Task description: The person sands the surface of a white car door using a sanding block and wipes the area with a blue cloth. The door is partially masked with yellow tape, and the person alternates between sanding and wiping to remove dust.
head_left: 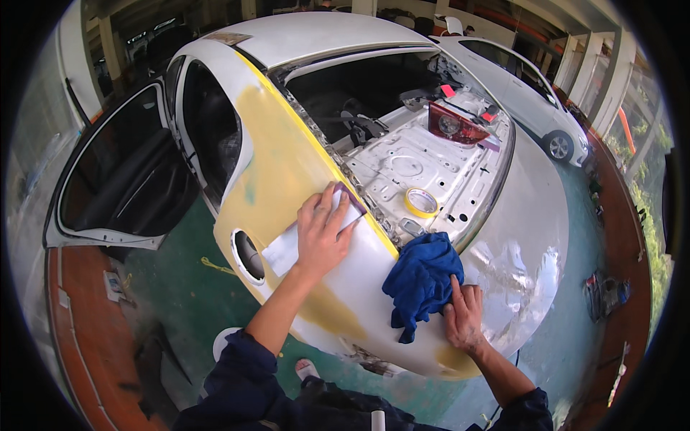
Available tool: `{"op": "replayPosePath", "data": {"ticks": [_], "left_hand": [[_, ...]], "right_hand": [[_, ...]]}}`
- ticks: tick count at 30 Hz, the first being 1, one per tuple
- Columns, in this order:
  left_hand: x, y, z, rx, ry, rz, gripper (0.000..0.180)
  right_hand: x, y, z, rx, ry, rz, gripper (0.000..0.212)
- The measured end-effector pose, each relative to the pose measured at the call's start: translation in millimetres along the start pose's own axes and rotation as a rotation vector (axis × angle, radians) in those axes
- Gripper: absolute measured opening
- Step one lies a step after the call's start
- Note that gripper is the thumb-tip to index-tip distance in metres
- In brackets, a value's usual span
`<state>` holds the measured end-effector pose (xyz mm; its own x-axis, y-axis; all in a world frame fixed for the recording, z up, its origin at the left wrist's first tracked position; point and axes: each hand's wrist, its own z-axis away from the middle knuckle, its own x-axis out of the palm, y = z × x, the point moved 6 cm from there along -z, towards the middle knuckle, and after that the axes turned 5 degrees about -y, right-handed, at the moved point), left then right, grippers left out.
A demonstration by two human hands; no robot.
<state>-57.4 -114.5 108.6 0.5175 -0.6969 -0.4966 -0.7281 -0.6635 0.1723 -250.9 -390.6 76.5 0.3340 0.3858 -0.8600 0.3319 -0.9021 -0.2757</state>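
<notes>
My left hand [323, 228] presses a white sheet of sandpaper [284, 249] against the car's rear quarter panel [269, 154], beside the yellow tape line along the rear window opening. A dark purple edge [350, 197] shows past the fingertips; whether it is a block or the sheet's other face, I cannot tell. On the rear body at the right, my right hand [466, 316] has its fingers partly curled at the edge of a crumpled blue cloth [422, 281], index finger on the fabric. The panel is white with sanded yellowish patches.
Inside the rear window opening lie a roll of yellow tape [421, 203] and a red tail light [456, 125]. A round opening [248, 255] pierces the panel at left. An open car door [115, 169] stands far left; another white car [532, 90] is parked behind.
</notes>
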Motion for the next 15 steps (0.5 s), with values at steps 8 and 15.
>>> {"op": "replayPosePath", "data": {"ticks": [8, 15], "left_hand": [[2, 1, -7, -0.029, 0.022, 0.037, 0.056], [0, -52, -51, -0.007, 0.039, 0.011, 0.058]], "right_hand": [[7, -2, 2, 0.021, 0.002, 0.025, 0.062], [10, 5, 11, 0.063, 0.008, 0.096, 0.065]]}}
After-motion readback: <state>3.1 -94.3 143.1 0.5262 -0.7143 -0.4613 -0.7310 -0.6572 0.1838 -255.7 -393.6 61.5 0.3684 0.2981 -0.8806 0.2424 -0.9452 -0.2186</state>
